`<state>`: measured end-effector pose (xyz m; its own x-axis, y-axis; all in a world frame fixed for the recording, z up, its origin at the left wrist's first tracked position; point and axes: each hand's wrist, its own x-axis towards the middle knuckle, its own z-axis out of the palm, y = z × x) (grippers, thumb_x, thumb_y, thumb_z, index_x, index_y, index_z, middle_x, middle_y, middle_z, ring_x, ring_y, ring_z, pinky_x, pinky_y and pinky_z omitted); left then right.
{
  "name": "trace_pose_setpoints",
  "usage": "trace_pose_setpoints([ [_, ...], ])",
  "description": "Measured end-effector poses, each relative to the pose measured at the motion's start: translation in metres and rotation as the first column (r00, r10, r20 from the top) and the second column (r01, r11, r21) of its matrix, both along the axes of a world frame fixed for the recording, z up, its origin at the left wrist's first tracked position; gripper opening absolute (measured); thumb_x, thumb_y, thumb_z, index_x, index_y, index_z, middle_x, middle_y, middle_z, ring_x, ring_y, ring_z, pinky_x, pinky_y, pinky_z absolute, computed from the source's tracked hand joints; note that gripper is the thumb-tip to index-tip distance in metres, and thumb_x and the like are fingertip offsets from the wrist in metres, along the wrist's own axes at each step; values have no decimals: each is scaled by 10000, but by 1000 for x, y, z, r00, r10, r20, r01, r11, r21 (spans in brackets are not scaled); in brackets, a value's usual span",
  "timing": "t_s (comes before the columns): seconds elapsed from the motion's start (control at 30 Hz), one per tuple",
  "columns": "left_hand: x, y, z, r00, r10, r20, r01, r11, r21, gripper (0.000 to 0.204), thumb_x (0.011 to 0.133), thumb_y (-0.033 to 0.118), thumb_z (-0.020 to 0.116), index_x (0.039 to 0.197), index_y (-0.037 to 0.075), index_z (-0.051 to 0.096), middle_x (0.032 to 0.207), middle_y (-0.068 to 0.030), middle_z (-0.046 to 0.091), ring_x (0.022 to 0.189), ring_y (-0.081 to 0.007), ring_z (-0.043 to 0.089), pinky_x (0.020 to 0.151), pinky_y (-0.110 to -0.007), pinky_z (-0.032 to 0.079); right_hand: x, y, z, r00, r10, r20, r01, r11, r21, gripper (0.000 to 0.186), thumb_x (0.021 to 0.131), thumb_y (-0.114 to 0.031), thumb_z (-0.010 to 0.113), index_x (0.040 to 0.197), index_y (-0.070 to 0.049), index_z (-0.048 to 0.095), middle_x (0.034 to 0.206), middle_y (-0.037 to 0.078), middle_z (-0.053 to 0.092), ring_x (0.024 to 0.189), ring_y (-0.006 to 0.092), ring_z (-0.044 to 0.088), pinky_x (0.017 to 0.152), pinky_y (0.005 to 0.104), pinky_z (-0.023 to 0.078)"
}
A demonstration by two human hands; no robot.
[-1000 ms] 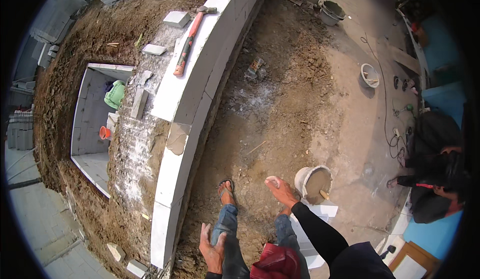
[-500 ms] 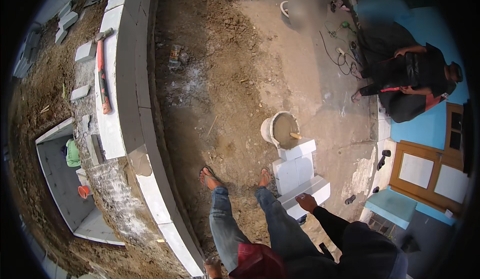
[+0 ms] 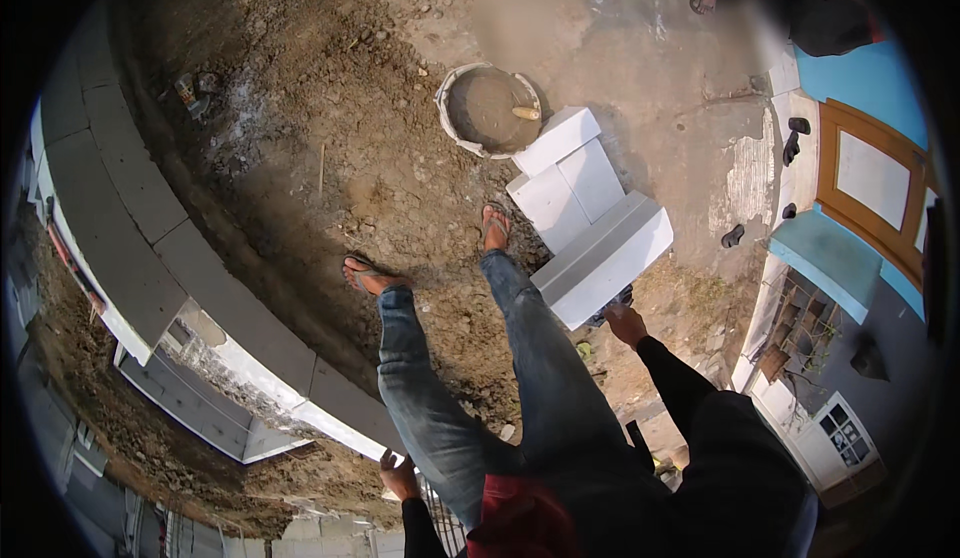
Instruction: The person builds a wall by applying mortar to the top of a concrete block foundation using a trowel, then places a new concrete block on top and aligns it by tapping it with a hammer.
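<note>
My right hand (image 3: 625,326) reaches down beside a long white block (image 3: 606,263), at a dark, crumpled-looking thing (image 3: 604,308) by the block's near side. Its fingertips merge with that dark thing, so their grip is hidden. More white blocks (image 3: 566,196) lie just beyond. A pail of grey mortar (image 3: 491,110) stands at their far end, with a wooden handle (image 3: 525,114) sticking out of the mortar. Low on the left, my left hand (image 3: 400,480) has its fingers bent over the edge of the block wall (image 3: 345,403).
A hammer (image 3: 75,266) lies on the wall's top at far left. My sandalled feet (image 3: 366,275) stand on rough soil. Dark footwear (image 3: 733,236) lies by the house, near a light blue ledge (image 3: 825,258). Another person (image 3: 815,13) is at the upper right.
The view has swung left-down and nearer the wall. My right hand has left the long block's top for the dark thing beside it. My left hand now shows more fully at the wall edge.
</note>
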<state>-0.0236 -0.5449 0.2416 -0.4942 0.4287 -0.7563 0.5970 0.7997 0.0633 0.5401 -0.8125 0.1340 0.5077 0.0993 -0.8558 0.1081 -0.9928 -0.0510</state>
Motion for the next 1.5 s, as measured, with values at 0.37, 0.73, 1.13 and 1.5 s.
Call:
trace_pose_setpoints([
  [0.37, 173, 72, -7, 940, -335, -66, 324, 815, 481, 431, 1030, 94, 605, 1435, -27, 523, 1487, -244, 519, 1290, -353, 602, 1086, -438, 503, 229, 321, -248, 862, 245, 444, -355, 917, 183, 603, 974, -510, 593, 1238, 29, 662, 1207, 305, 673, 1118, 443, 669, 986, 514, 526],
  [0.73, 281, -21, -28, 966, 62, 252, -70, 997, 23, 538, 884, 82, 808, 1369, -3, 590, 1439, -161, 591, 1019, -246, 736, 894, -334, 614, 261, 379, -334, 313, 905, 289, -876, 392, -280, 354, 1017, -228, 470, 1051, -87, 792, 1101, 129, 776, 1032, 332, 744, 878, 461, 582],
  [1.13, 222, -39, -66, 528, 765, 369, -639, 644, -420, 585, 1027, 348, 662, 1519, 124, 438, 1372, -217, 606, 1041, -326, 721, 849, -470, 635, 311, 383, -265, 155, 956, 249, -960, 205, -192, 389, 958, -373, 590, 829, -47, 759, 787, 187, 737, 762, 323, 741, 703, 439, 588],
  [1.5, 223, -40, -72, 494, 755, 430, -615, 654, -441, 559, 1050, 371, 614, 1515, 113, 443, 1309, -208, 644, 1004, -333, 735, 846, -505, 642, 256, 370, -236, 780, 538, -321, -574, 818, -23, 560, 972, -533, 600, 748, -23, 548, 627, 101, 601, 455, 217, 565, 424, 362, 448],
])
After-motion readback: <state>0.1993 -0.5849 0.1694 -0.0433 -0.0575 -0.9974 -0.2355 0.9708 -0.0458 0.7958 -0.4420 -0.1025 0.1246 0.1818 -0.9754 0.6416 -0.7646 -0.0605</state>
